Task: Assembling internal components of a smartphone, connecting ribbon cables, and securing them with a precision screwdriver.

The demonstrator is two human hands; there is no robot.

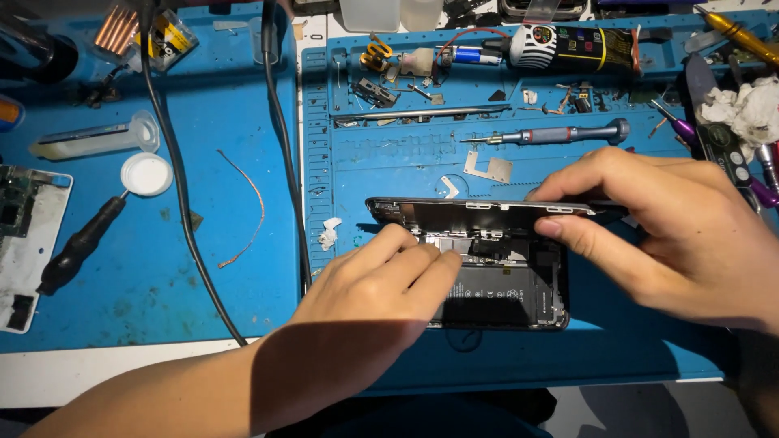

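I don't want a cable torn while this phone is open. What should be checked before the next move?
1. Right hand grips the raised black screen panel: ok.
2. Left hand fingertips on the connectors inside the open black phone body: ok.
3. Cable still joined: cannot tell, fingers hide it.
4. Loose silver metal shield plate lies apart from the phone: ok.
5. Grey-handled screwdriver rests on the blue work mat: ok.
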